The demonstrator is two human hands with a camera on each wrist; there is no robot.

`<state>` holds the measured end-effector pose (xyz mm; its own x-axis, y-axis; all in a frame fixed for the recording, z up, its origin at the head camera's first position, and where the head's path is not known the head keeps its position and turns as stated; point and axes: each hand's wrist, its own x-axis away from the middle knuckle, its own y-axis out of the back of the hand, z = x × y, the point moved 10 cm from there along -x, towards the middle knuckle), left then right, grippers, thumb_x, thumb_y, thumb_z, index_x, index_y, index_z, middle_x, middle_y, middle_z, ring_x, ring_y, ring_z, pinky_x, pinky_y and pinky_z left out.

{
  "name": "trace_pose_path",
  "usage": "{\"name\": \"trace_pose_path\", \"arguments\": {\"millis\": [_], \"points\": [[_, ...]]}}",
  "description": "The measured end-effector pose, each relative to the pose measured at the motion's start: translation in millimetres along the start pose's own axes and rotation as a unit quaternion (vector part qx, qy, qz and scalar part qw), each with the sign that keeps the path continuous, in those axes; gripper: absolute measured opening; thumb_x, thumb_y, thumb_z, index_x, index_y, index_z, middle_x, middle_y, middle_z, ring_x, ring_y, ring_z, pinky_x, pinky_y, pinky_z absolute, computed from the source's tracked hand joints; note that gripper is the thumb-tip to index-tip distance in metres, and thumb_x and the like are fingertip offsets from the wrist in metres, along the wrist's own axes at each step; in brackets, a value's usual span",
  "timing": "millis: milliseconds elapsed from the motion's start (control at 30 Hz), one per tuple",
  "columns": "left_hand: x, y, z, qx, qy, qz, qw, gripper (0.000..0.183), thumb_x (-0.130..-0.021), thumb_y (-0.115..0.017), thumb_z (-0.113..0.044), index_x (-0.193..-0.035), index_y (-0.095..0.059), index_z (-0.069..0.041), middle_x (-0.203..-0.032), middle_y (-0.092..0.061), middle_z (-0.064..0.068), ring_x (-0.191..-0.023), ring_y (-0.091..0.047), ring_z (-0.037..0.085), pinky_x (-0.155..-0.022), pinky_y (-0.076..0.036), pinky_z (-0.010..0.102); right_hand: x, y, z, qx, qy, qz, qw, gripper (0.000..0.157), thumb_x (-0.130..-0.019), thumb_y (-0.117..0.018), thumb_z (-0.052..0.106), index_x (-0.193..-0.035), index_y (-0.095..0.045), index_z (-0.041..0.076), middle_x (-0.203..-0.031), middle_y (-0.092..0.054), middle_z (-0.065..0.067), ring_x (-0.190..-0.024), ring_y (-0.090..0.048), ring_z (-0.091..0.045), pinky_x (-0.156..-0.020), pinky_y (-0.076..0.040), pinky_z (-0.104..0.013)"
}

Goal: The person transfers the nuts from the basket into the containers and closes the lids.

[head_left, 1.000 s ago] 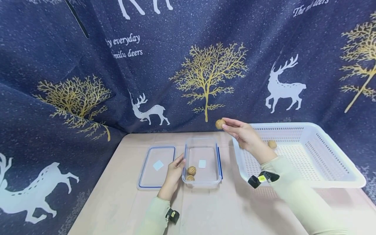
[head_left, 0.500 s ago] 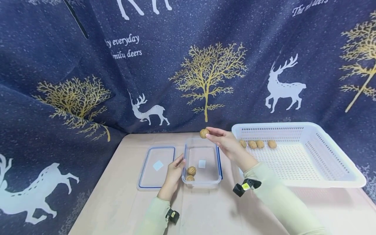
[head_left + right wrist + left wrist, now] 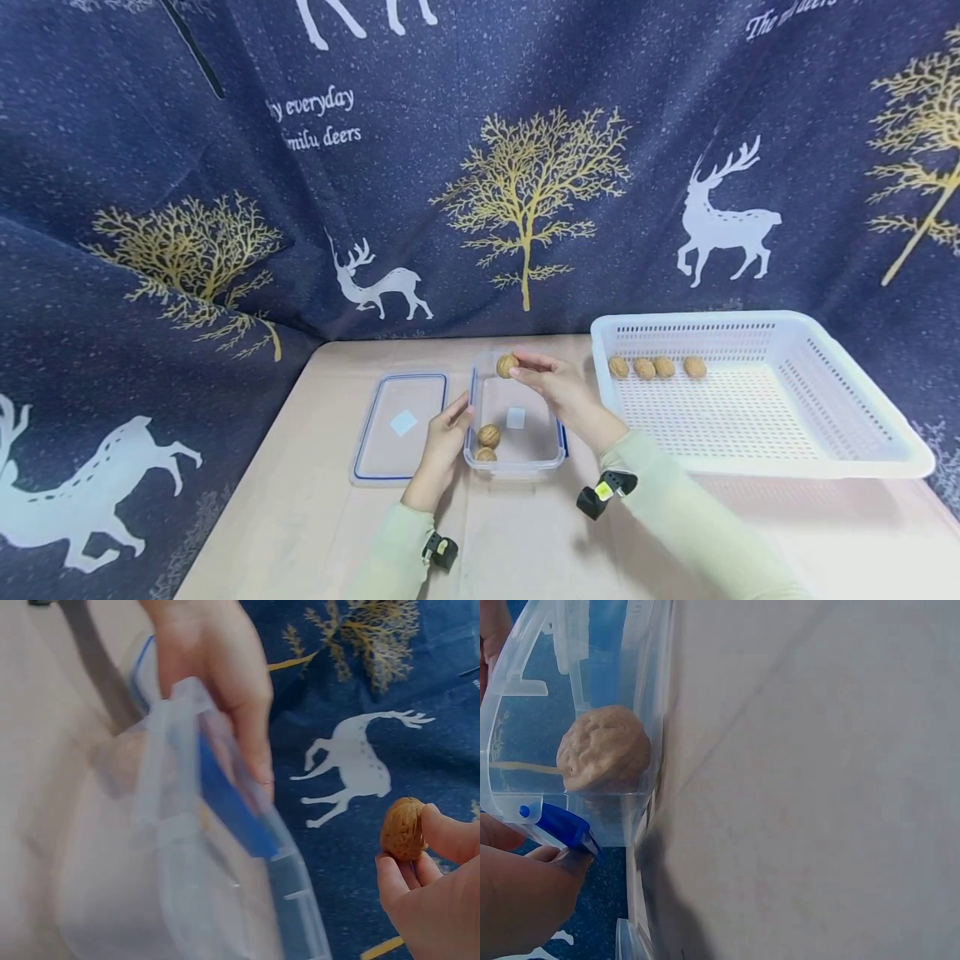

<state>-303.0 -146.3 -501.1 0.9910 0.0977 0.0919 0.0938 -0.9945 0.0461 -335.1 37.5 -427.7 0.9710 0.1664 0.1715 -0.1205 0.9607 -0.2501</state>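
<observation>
In the head view, my right hand [image 3: 567, 396] pinches a walnut [image 3: 507, 365] between thumb and fingertips, over the far part of a clear plastic food container [image 3: 525, 465] with blue clips. The right wrist view shows that pinched walnut [image 3: 403, 829] up close. My left hand [image 3: 444, 442] holds the container's left side, with fingers near a blue clip [image 3: 564, 825] in the left wrist view. Two walnuts lie inside at the near left corner: one [image 3: 489, 435] shows whole, the other [image 3: 486, 455] is seen partly through the wall.
Left of the container lies its clear lid [image 3: 386, 454] with a blue seal. At the right stands a white perforated basket [image 3: 825, 467] with several walnuts [image 3: 664, 367] along its far left side. A dark blue cloth [image 3: 465, 67] with deer and trees hangs behind the table [image 3: 540, 550].
My right hand has carried the walnut leftward from near the basket and down over the container. The walnuts in the basket have come into sight. My left hand has stayed in place.
</observation>
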Motion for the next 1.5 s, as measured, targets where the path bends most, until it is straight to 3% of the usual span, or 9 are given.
{"name": "trace_pose_path", "arguments": {"millis": [300,500,667,867,1033,1333,1500], "points": [[-0.7,-0.7,-1.2,0.01,-0.013,0.0,0.9999,0.043,-0.098,-0.053,-0.012,-0.139,-0.047,0.001,-0.145,-0.043,0.02,-0.137,-0.035,0.037,-0.114,-0.028,0.047,1,-11.2,-25,0.007,0.0,-0.003,1.0,0.043,-0.086,-0.068,0.0,-0.127,-0.056,-0.007,-0.126,-0.06,-0.021,-0.107,-0.062,-0.021,-0.104,-0.045,-0.035],[-1.1,-1.6,-1.9,0.014,-0.011,0.007,0.9998,0.044,-0.098,-0.053,-0.01,-0.139,-0.045,0.003,-0.146,-0.041,0.02,-0.138,-0.034,0.037,-0.115,-0.027,0.047,-2,-10.3,-47,0.027,-0.01,-0.032,0.999,0.04,-0.084,-0.07,0.0,-0.123,-0.061,-0.005,-0.12,-0.064,-0.018,-0.099,-0.063,-0.017,-0.103,-0.046,-0.038],[-2.1,-1.9,-3.0,0.009,-0.008,0.015,0.9998,0.044,-0.097,-0.052,-0.006,-0.138,-0.043,0.007,-0.145,-0.04,0.024,-0.137,-0.032,0.04,-0.114,-0.026,0.051,-9,-9.9,-63,0.031,-0.02,-0.052,0.998,0.04,-0.083,-0.071,0.0,-0.122,-0.061,-0.004,-0.118,-0.066,-0.018,-0.104,-0.062,-0.024,-0.106,-0.042,-0.044],[-1.5,-0.9,-1.5,0.009,-0.007,0.007,0.9999,0.044,-0.098,-0.054,-0.01,-0.139,-0.046,0.002,-0.146,-0.041,0.02,-0.138,-0.033,0.037,-0.115,-0.027,0.048,-12,-12.7,-73,0.057,-0.029,-0.062,0.996,0.039,-0.082,-0.071,0.0,-0.12,-0.062,-0.003,-0.117,-0.066,-0.017,-0.112,-0.059,-0.032,-0.108,-0.038,-0.049],[-0.8,-0.4,-0.9,0.002,-0.008,-0.001,1.0,0.044,-0.098,-0.054,-0.013,-0.139,-0.047,-0.001,-0.146,-0.042,0.018,-0.138,-0.034,0.035,-0.115,-0.028,0.046,-13,-16.0,-77,0.069,-0.02,-0.058,0.996,0.039,-0.082,-0.071,0.0,-0.12,-0.062,-0.006,-0.116,-0.066,-0.02,-0.109,-0.061,-0.032,-0.105,-0.042,-0.046],[-1.2,-2.0,-2.0,0.008,-0.01,0.007,0.9999,0.045,-0.098,-0.052,-0.01,-0.14,-0.043,0.003,-0.147,-0.038,0.022,-0.138,-0.031,0.039,-0.114,-0.027,0.049,-18,-18.3,-85,0.084,-0.016,-0.05,0.995,0.039,-0.079,-0.07,-0.007,-0.116,-0.061,-0.012,-0.114,-0.065,-0.025,-0.1,-0.065,-0.03,-0.093,-0.053,-0.038],[0.3,-1.8,-2.2,0.008,-0.007,0.008,0.9999,0.044,-0.099,-0.052,-0.011,-0.14,-0.044,0.0,-0.147,-0.039,0.02,-0.138,-0.032,0.037,-0.115,-0.027,0.048,-21,-17.1,-88,0.12,-0.022,-0.062,0.991,0.037,-0.076,-0.073,-0.006,-0.112,-0.064,-0.01,-0.11,-0.067,-0.023,-0.093,-0.066,-0.023,-0.087,-0.055,-0.032]]}}
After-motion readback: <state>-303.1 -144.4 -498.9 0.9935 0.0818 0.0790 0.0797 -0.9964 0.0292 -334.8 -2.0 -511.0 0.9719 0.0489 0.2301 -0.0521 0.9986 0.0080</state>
